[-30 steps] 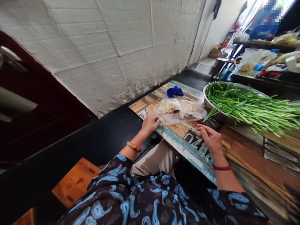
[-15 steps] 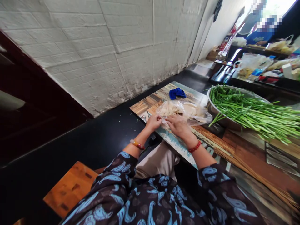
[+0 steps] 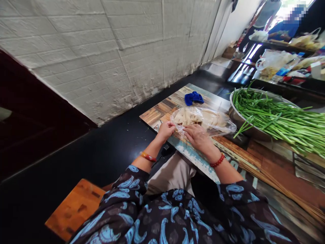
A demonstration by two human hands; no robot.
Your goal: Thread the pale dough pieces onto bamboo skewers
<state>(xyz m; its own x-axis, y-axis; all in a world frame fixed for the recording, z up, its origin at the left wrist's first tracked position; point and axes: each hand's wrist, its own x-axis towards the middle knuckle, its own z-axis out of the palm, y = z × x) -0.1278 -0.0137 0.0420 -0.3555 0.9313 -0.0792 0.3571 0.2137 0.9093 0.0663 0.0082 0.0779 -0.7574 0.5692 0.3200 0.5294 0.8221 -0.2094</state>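
Note:
A clear plastic bag [image 3: 218, 122] with pale, flat pieces in it lies on the patterned wooden table [image 3: 162, 106]. My left hand [image 3: 166, 130] is closed in a pinch on the bag's near left edge. Beside it, my right hand [image 3: 197, 136] rests palm down over the near side of the bag, its fingers together on the plastic. Behind the bag is a crumpled blue cloth [image 3: 194, 98]. Thin sticks [image 3: 276, 184] lie along the table to the right of my right hand.
A metal bowl [image 3: 235, 113] heaped with long green stalks [image 3: 279, 118] stands at the right. An orange wooden stool [image 3: 74, 206] is at the lower left. Farther back, bags and bottles cover another table, with people [image 3: 284, 28] behind it. A white wall [image 3: 127, 51] runs along the left.
My right hand has shifted slightly right, away from my left hand, which stays at the bag's edge. The view has moved a little, and another person's body shows more at the back.

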